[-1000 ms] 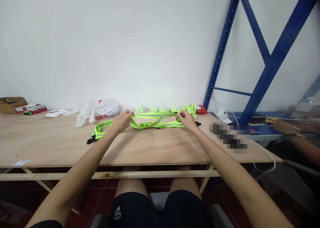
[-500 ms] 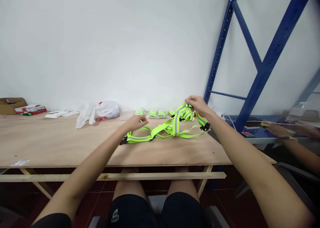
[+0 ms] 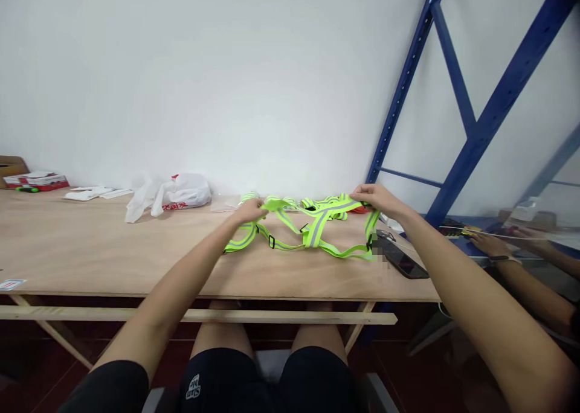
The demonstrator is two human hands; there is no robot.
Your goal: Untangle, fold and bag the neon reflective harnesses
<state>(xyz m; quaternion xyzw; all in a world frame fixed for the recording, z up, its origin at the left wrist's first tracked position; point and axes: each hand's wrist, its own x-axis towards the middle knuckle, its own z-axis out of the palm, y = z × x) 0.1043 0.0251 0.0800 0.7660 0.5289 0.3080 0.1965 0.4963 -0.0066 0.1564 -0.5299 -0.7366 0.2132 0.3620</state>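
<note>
A neon yellow-green reflective strap harness (image 3: 312, 235) with grey stripes and black buckles stretches between my hands, its lower straps lying on the wooden table (image 3: 181, 262). My left hand (image 3: 252, 211) is closed on a strap at the harness's left side. At the right, my right hand (image 3: 372, 198) pinches the upper strap, lifting it above the tabletop. Behind the harness, more rolled reflective straps (image 3: 249, 197) lie near the wall, partly hidden by the lifted bands.
A black phone (image 3: 405, 262) lies right of the harness. White plastic bag (image 3: 190, 191), white papers (image 3: 93, 193) and a red-white box (image 3: 36, 180) sit to the left. Blue rack posts (image 3: 408, 81) rise at right, where another person's hand (image 3: 487, 244) shows near a bench.
My left hand, previously above the harness's left end, now grips a strap and has raised it. My right hand still holds its strap, now pulled rightward. The phone has come into view.
</note>
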